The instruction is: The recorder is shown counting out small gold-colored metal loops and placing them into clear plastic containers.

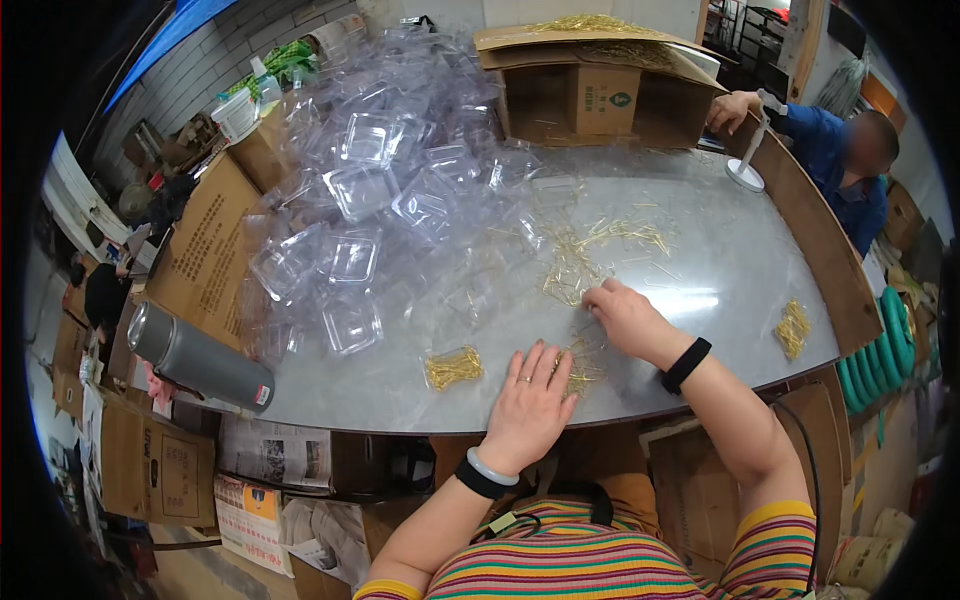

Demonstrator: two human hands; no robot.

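Note:
My left hand (530,410) lies flat on the grey metal tabletop, its fingers stretched out beside a small heap of thin gold-coloured wire pieces (584,374). Further forward and to the right, my right hand (632,318) has its fingers bent down together at the near edge of a loose scatter of the same wire pieces (572,265). What its fingertips hold, if anything, is hidden. A clear box filled with gold wire pieces (453,369) sits left of my left hand. Another gold bundle (792,330) lies near the table's right edge.
Clear plastic boxes (375,140) are piled high at the left. A grey flask (200,355) stands on the left front edge. An open cardboard carton (605,100) is at the back, with a white stand (745,174) near it. A person in blue (825,150) is beyond the right cardboard wall.

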